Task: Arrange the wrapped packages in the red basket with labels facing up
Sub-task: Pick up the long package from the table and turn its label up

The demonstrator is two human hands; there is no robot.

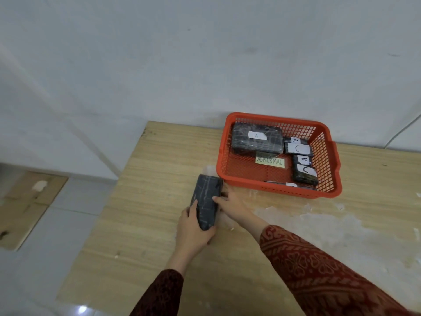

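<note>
A dark wrapped package [206, 201] stands on its long edge on the wooden table, just left of the red basket [328, 160]. My left hand [193, 226] grips its near end, and my right hand [230, 205] holds its right side. No label shows on its visible face. Inside the basket lies a large dark package [255, 139] labelled A, face up. To its right sit several small packages [301, 160] with A and C labels up. A yellow note [270, 161] reading ABNORMAL lies on the basket floor. Another package [289, 184] is half hidden behind the basket's near wall.
The wooden table [148, 224] ends at its left edge, with tiled floor below. A white wall stands right behind the basket. Clear tape scraps [319, 215] stick to the table right of my hands. A white cable [401, 131] runs down the wall at far right.
</note>
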